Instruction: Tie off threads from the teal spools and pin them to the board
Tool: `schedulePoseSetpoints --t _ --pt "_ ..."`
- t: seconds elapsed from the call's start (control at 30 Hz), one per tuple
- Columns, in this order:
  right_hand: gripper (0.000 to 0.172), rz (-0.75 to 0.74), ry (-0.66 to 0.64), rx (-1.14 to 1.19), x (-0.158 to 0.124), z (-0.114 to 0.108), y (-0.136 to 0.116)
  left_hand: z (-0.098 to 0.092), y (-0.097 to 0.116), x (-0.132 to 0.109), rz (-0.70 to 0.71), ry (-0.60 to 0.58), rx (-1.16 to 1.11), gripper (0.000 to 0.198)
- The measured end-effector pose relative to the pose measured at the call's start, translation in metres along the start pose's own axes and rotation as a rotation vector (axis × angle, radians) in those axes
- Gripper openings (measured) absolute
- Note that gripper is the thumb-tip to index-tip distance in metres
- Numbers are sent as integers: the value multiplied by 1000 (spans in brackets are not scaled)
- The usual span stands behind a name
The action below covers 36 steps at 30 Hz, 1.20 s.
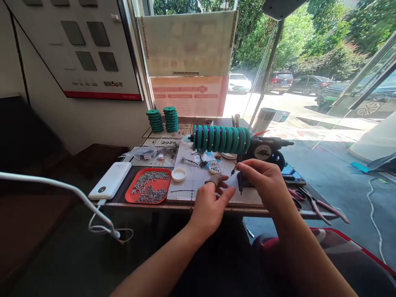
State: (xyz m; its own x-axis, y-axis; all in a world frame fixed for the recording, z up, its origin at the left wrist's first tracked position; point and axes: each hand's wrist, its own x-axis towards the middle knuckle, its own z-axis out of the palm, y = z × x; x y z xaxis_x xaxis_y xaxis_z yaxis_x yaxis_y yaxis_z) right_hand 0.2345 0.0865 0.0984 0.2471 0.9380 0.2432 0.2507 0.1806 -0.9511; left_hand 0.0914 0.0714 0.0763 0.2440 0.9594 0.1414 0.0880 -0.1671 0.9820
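Note:
My left hand [210, 204] hovers over the front of the white board [185, 192], its fingers loosely curved and its thumb apart, with nothing visible between them. A brown band wraps one of its fingers. To its right, my right hand [264, 177] pinches a small dark piece [233, 172] between thumb and fingertips; its exact kind is too small to tell. Behind both hands, a row of green spools [221, 139] lies sideways on a black winding device [262, 152] with a round dial. A small round dish of beads [215, 168] sits just beyond my left fingers.
Left of the board, a red tray [148, 185] holds many small metal parts. Nearby are a white lid [178, 174], a white power bank [110, 180] with a cable, and a plastic bag [144, 153]. Green spool stacks [170, 119] stand behind. Pliers [318, 204] lie at the right edge.

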Motion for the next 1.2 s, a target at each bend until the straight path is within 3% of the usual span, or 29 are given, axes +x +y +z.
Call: schedulePoseSetpoints --t 0.17,0.37,0.57,0.77,1.2 --pt "21 197 -190 387 3 -5 -4 27 2 18 -218 -184 -492 25" --pt "20 301 -303 660 -2 9 4 12 2 -6 -348 -269 -686 33" --pt "20 267 -251 661 -3 13 11 -10 -18 -39 -560 -383 -746 35" --pt "18 257 -226 598 -4 12 16 -29 -34 -75 -734 -373 -747 33" --pt "21 263 -186 530 -3 13 13 -38 -35 -88 -738 -369 -728 33"
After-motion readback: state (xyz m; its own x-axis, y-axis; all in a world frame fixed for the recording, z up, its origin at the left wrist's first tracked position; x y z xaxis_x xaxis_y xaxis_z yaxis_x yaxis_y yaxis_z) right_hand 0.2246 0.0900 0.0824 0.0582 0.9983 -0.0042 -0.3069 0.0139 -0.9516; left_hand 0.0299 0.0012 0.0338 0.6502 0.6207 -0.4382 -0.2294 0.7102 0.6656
